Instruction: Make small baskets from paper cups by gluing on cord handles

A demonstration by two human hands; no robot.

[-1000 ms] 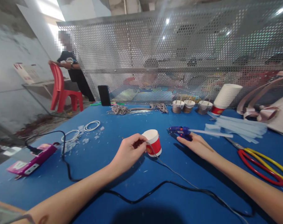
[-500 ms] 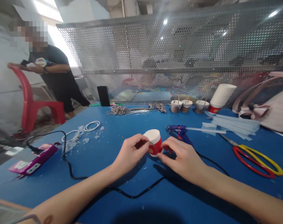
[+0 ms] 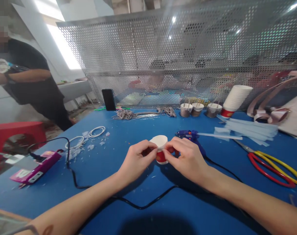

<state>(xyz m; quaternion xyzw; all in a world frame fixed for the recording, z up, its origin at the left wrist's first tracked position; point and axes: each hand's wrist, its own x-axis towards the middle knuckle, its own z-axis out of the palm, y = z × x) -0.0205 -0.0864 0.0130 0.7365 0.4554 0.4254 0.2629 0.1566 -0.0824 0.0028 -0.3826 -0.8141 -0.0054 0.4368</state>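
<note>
The person's left hand and right hand are meeting fingertip to fingertip, each pinching what is probably a thin cord, though it is showing too faintly to be certain. The paper cup is standing between them, just beyond the fingertips, its long axis running upright; neither hand is clearly sitting nearer. Beyond the right hand a glue gun is lying on the blue table, with scissors resting farther right.
</note>
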